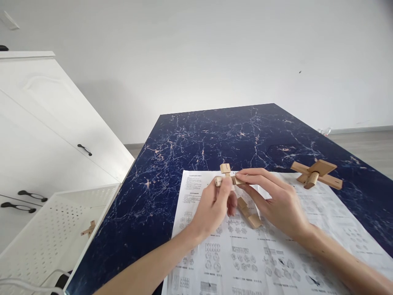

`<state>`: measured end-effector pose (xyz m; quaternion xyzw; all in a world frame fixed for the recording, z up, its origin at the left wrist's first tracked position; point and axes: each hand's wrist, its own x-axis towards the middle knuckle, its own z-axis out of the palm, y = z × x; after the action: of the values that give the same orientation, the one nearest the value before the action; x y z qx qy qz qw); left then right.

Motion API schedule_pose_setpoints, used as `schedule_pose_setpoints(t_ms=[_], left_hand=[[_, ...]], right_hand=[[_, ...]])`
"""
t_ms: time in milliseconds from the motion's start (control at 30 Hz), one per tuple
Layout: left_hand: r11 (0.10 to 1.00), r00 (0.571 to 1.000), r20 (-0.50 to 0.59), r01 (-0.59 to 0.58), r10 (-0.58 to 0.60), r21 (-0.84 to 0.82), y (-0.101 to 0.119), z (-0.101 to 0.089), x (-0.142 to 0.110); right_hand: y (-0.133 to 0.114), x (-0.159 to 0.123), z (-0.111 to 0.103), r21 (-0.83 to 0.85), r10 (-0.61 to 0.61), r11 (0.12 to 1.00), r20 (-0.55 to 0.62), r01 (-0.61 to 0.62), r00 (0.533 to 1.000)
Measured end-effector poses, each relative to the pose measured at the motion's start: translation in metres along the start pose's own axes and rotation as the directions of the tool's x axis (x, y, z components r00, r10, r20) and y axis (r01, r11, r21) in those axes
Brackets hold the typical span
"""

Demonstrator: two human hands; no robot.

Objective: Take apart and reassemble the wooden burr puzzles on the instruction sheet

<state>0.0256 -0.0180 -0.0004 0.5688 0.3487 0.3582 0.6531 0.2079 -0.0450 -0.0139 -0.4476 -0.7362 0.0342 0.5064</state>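
Both of my hands meet over a printed instruction sheet (pixel 196 205). My left hand (pixel 215 205) is closed around light wooden puzzle pieces (pixel 225 168), one block end sticking up above the thumb. From the right, my right hand (pixel 273 196) pinches the end of another wooden piece (pixel 241 180) against them. How the pieces interlock is partly hidden by my fingers. Below, between the hands, a loose notched wooden piece (pixel 250 214) lies on the sheet. At the sheet's upper right edge rests an assembled wooden cross-shaped puzzle (pixel 317 173).
The dark blue marble-patterned table (pixel 215 135) reaches toward a pale wall (pixel 199 53). To the left stand a white cabinet (pixel 61 123) and a lower white perforated surface (pixel 58 221). Another small wooden cross (pixel 89 228) lies there, near a white cable (pixel 27 282).
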Motion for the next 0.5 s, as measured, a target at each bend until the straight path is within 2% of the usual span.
schedule_pose_setpoints(t_ms=[267,500], left_hand=[[1.0,0.997,-0.069,0.023,-0.022,0.01,0.0033,0.0007,0.0008],[1.0,0.997,-0.074,0.002,-0.002,-0.005,0.0016,0.0002,0.0022]], right_hand=[[-0.0045,0.0004,0.0011,-0.001,0.003,1.0,-0.016,-0.003,1.0],[-0.0065,0.0019,0.0006,-0.004,-0.03,1.0,-0.015,0.03,0.999]])
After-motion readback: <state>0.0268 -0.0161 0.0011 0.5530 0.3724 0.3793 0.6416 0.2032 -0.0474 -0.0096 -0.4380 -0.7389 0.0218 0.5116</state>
